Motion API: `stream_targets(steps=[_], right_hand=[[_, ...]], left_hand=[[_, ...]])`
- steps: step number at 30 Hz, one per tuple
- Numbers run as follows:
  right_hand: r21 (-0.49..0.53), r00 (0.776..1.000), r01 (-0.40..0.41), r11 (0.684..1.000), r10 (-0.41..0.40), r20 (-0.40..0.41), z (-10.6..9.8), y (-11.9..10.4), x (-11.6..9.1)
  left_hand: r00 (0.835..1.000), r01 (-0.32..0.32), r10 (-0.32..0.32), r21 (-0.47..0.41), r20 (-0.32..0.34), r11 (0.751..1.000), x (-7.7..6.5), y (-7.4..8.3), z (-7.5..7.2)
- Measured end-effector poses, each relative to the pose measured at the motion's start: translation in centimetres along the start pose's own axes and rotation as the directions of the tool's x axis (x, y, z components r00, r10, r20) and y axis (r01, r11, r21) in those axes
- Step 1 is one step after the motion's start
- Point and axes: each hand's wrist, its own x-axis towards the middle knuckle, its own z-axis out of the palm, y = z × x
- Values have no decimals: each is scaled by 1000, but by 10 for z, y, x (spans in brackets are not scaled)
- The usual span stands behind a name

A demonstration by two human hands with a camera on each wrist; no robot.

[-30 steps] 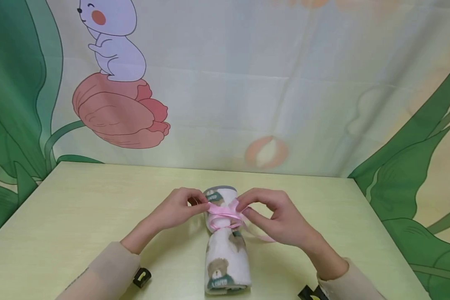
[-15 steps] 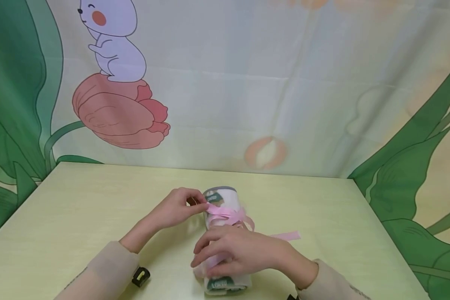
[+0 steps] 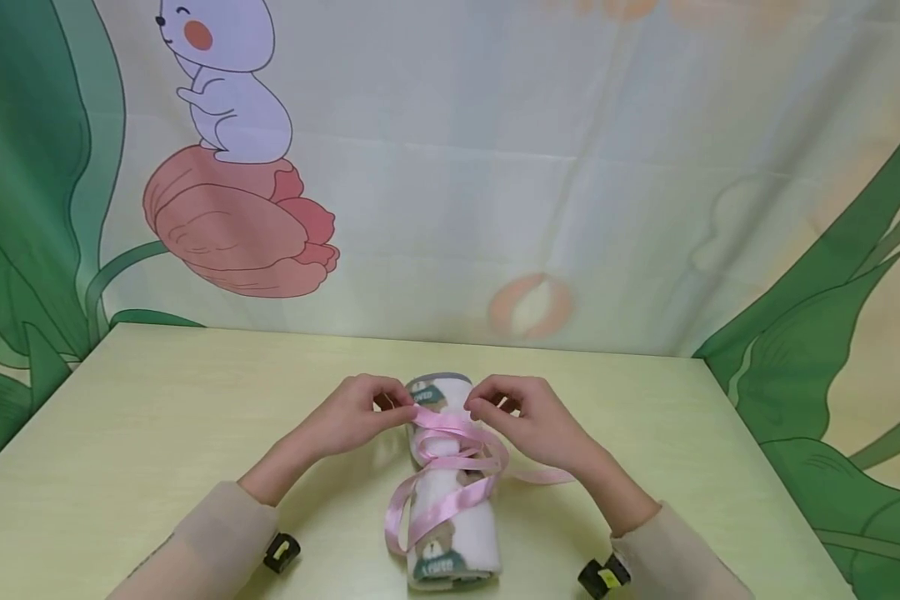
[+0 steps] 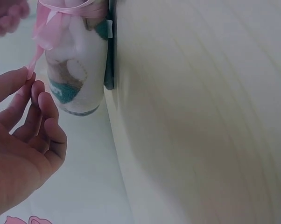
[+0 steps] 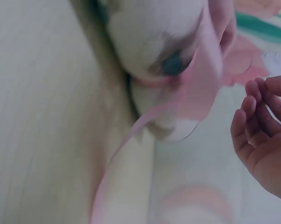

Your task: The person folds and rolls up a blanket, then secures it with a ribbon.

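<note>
A rolled white towel (image 3: 482, 533) with a printed bear and green patches lies lengthwise on the table, cinched at its middle by a pink ribbon (image 3: 453, 502). My left hand (image 3: 360, 418) pinches a piece of that ribbon between thumb and index finger, at the towel's left side. In the left wrist view the ribbon (image 4: 51, 31) runs from those fingertips up to the tied middle. On the other side, my right hand (image 3: 536, 423) is raised by the towel, its fingers loosely bent. The right wrist view shows nothing between its fingertips, with the ribbon (image 5: 203, 84) hanging apart from them.
One ribbon loop hangs past the towel's left side, and a tail trails onto the table (image 3: 195, 400) at right. Black wrist straps show on the left arm (image 3: 281, 552) and right arm. A printed cloth backdrop (image 3: 435, 208) stands behind the table.
My right hand dropped from the ribbon down over the towel's near half, then went back up to the far right side. A ribbon loop now lies across the near half. The left hand stayed put.
</note>
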Motion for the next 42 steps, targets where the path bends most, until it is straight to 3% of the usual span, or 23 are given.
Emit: stream_targets(steps=[6, 14, 26, 32, 42], right_hand=[[27, 994, -106, 994, 106, 16, 0, 21, 3], [13, 987, -138, 990, 136, 79, 4, 31, 13], [98, 979, -135, 986, 118, 167, 8, 33, 20], [161, 976, -152, 975, 122, 180, 8, 33, 20], [161, 977, -166, 973, 140, 163, 5, 31, 19]], left_hand=[[998, -64, 64, -3, -10, 998, 0, 0, 1], [991, -133, 132, -26, -23, 991, 1, 5, 2], [986, -162, 159, -48, -46, 986, 5, 12, 6], [986, -162, 160, -58, -35, 985, 5, 15, 7], [992, -119, 117, -54, -39, 991, 2, 17, 8]])
